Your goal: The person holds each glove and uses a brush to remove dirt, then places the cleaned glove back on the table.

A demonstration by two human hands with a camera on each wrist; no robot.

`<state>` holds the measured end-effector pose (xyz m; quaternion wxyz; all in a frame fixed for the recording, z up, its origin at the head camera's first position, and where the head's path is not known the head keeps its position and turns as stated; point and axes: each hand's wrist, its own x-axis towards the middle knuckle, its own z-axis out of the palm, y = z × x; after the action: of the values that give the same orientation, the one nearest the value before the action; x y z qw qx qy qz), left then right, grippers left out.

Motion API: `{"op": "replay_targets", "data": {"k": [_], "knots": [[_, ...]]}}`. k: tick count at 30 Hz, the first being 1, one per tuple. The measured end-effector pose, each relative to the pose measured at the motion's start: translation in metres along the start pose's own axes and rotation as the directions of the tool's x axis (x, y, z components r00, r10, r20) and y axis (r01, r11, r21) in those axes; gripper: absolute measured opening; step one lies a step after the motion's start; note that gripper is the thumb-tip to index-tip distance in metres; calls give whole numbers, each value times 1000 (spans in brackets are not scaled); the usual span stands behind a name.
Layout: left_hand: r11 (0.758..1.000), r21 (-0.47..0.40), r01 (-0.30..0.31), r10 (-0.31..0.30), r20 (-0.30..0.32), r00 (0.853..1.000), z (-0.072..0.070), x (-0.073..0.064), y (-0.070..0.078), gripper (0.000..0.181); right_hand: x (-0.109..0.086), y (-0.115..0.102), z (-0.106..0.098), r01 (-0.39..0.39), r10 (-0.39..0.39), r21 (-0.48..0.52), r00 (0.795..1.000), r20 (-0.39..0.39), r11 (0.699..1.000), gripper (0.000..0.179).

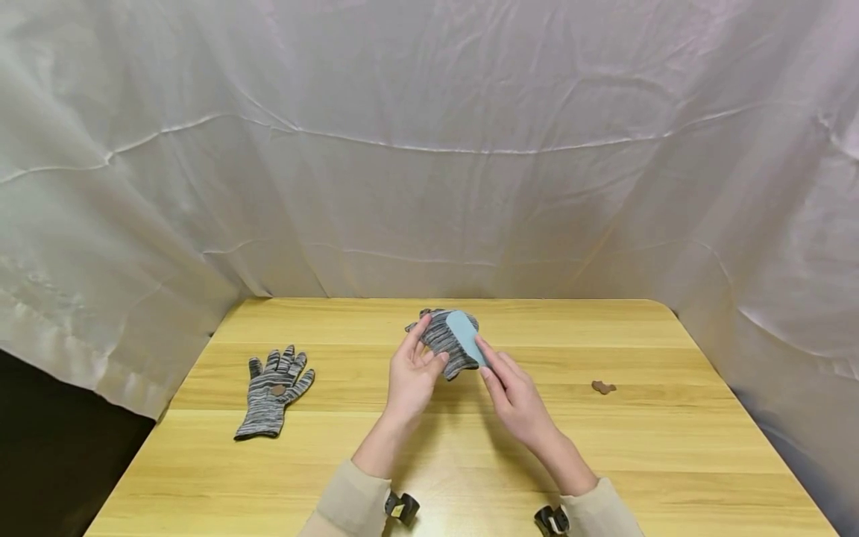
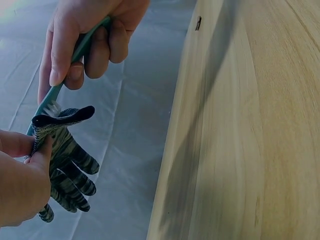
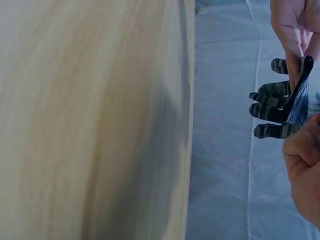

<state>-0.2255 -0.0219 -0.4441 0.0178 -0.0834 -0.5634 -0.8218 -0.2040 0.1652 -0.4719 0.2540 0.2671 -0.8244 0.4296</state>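
My left hand (image 1: 411, 380) holds up a grey-and-black striped knit glove (image 1: 439, 337), thumb in front and fingers behind. In the left wrist view the glove's dark cuff opening faces up and its fingers (image 2: 75, 175) hang below. The handle of a light blue brush (image 1: 463, 332) is gripped in my right hand (image 1: 517, 403). Its head lies over the glove, and pale bristles (image 2: 52, 108) show right at the fabric near the cuff in the left wrist view. In the right wrist view the brush is mostly hidden by the right hand (image 3: 305, 165).
A matching striped glove (image 1: 267, 406) lies flat at the left of the wooden table (image 1: 658, 462), with a small brown patch (image 1: 278, 390) on it. A small brown irregular piece (image 1: 603, 387) lies at the right. Grey curtains (image 1: 429, 201) hang behind the table.
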Motion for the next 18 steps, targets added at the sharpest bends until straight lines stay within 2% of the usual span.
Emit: {"op": "replay_targets", "data": {"k": [15,18], "knots": [[1000,5,3,-3,1,1000,0,-1,-1,75,0,6,0,34,-34,-8,998,-47,999,53],[1000,9,6,-6,5,1000,0,-1,0,76,0,8,-1,18,-18,2,999,-47,1000,52]]}}
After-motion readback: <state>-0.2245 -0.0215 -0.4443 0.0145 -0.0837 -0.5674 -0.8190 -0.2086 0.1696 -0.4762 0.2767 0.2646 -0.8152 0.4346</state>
